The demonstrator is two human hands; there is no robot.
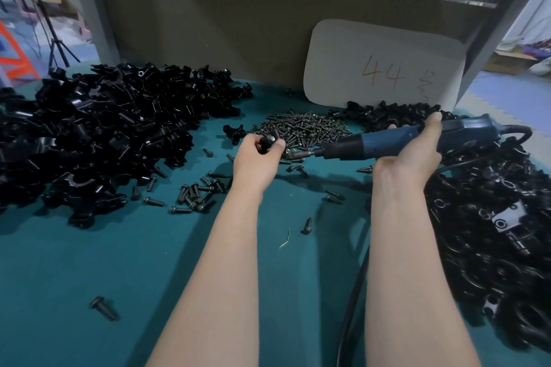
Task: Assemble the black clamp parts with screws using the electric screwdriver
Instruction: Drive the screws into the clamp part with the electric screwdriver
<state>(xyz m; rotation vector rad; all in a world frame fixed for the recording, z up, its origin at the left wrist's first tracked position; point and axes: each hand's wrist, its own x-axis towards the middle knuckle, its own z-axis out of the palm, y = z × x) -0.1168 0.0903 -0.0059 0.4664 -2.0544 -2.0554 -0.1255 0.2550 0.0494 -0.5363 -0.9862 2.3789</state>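
One black clamp part [266,142] is pinched in the left hand [256,159] at centre; the right hand [413,149], at 3 o'clock, grips the electric screwdriver [384,143], bit [308,154] against a screw [289,154] beside the part. Bit and screw should stay in line while driving. Teal worktop [119,262]: screw pile [304,128] at 12, clamp heaps [89,134] at 9 and 4 o'clock.

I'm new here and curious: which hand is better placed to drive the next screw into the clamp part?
Probably the right hand. It grips the screwdriver, whose tip points at the clamp part pinched in the left hand. The left hand is busy holding that part.
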